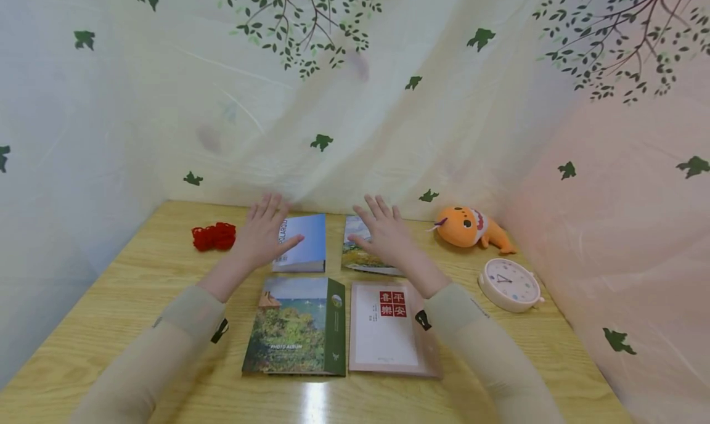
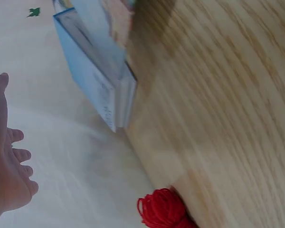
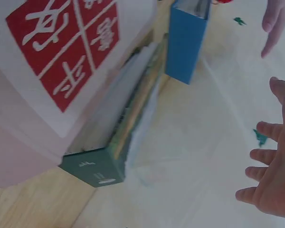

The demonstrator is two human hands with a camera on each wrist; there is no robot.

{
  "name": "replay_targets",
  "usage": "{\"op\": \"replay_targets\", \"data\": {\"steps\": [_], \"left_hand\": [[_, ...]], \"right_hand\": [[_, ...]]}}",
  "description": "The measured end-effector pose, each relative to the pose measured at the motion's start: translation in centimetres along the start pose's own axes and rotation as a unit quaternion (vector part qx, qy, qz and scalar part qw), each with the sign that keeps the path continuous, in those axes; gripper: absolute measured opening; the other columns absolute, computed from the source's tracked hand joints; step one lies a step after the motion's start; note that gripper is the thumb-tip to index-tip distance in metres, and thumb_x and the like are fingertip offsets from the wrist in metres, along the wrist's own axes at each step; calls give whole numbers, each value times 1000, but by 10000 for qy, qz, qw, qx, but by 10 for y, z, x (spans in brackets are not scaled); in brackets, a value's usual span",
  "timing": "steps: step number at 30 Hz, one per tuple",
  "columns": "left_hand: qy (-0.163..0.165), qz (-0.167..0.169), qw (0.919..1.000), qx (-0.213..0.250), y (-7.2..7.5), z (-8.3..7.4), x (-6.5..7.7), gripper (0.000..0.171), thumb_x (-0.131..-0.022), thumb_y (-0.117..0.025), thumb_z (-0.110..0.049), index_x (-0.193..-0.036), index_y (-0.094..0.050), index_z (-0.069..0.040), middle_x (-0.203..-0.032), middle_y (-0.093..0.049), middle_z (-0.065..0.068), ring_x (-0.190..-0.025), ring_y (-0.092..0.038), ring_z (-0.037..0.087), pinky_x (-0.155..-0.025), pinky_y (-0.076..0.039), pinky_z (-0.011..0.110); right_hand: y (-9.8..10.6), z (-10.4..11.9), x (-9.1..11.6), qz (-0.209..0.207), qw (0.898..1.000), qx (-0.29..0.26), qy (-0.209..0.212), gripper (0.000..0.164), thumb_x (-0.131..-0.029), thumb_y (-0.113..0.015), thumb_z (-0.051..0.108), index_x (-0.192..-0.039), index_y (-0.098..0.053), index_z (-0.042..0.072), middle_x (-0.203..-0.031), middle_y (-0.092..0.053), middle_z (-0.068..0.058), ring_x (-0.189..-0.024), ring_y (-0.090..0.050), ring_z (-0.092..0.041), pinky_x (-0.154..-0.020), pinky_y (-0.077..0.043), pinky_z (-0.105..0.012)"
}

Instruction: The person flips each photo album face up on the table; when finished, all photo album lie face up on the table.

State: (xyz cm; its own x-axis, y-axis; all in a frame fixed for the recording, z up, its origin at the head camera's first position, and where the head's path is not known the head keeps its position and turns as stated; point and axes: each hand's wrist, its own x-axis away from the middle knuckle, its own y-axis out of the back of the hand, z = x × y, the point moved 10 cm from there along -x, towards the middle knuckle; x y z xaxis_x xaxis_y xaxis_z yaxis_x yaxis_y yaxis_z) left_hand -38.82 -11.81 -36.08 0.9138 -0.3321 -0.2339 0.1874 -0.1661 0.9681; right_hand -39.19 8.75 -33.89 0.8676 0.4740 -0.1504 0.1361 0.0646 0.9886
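My left hand [image 1: 261,233] is held in the air with fingers spread, overlapping the left part of a blue album [image 1: 312,242] marked POLAROID in the head view. Likewise raised with fingers apart, my right hand [image 1: 385,233] overlaps an album with a landscape cover [image 1: 355,254]. Neither hand holds anything. Nearer to me lie a green-spined photo album [image 1: 294,331] with a seaside painting and, to its right, a pale pink album [image 1: 385,347] with red character squares. The right wrist view shows the blue album [image 3: 185,47] beyond the pink one [image 3: 19,133].
A bundle of red yarn [image 1: 214,236] lies at the back left of the wooden table [image 1: 138,301]. To the right are an orange plush shark [image 1: 463,228] and a round pale pink clock [image 1: 509,283]. A patterned cloth [image 1: 266,122] hangs behind the table.
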Motion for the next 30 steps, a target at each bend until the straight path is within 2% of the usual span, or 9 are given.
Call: {"op": "replay_targets", "data": {"steps": [4, 10, 13, 16, 23, 26, 30], "left_hand": [[-145, 150, 9997, -128, -14, 4, -5, 90, -90, -44, -63, -152, -13, -5, -157, 0, 17, -144, 6, 34, -116, -1, 52], [-447, 313, 9983, -190, -34, 8, -8, 90, -89, -45, -64, -150, -19, -3, -157, -10, 18, -145, -2, 35, -117, -7, 51], [-556, 444, 9974, -102, -44, 10, -9, 89, -90, -46, -63, -150, -19, -3, -157, -9, 18, -145, -2, 35, -116, -10, 52], [-705, 507, 9962, 30, -52, 11, -9, 88, -89, -48, -61, -150, -21, -3, -156, -13, 20, -144, -7, 36, -116, -12, 52], [-1096, 799, 9902, 315, -67, 8, -9, 88, -88, -46, -66, -149, -25, -6, -155, -21, 17, -142, -17, 37, -115, -18, 51], [-1075, 979, 9879, 548, -75, 10, -9, 89, -87, -44, -69, -150, -26, -9, -155, -22, 15, -141, -20, 37, -114, -20, 52], [-821, 1215, 9856, 845, -83, 17, -8, 90, -85, -46, -70, -151, -25, -13, -156, -20, 13, -142, -19, 37, -113, -20, 54]], "right_hand": [[-19, 4, -11, 182, 9997, -123, 94, 73, -93, -40, 61, -152, -18, 24, -159, -4, -6, -146, 0, -27, -115, -6, -55], [-48, 10, -24, 443, 9975, -449, 308, 75, -92, -46, 59, -152, -21, 21, -159, -9, -6, -146, -5, -28, -115, -12, -56], [-60, 15, -28, 610, 9956, -537, 457, 76, -92, -46, 59, -152, -20, 21, -159, -9, -6, -146, -6, -27, -115, -13, -55], [-71, 19, -32, 772, 9935, -608, 581, 80, -90, -46, 62, -152, -19, 19, -159, -9, -7, -145, -8, -29, -115, -14, -55], [-92, 25, -40, 1212, 9833, -1178, 682, 83, -88, -51, 61, -151, -23, 16, -157, -17, -11, -145, -13, -31, -115, -12, -55], [-99, 27, -42, 1421, 9765, -1443, 738, 82, -89, -51, 60, -151, -23, 16, -156, -21, -10, -144, -14, -30, -116, -12, -53], [-106, 32, -42, 1765, 9666, -1657, 839, 83, -88, -51, 61, -152, -21, 17, -156, -22, -9, -144, -15, -28, -116, -10, -53]]}}
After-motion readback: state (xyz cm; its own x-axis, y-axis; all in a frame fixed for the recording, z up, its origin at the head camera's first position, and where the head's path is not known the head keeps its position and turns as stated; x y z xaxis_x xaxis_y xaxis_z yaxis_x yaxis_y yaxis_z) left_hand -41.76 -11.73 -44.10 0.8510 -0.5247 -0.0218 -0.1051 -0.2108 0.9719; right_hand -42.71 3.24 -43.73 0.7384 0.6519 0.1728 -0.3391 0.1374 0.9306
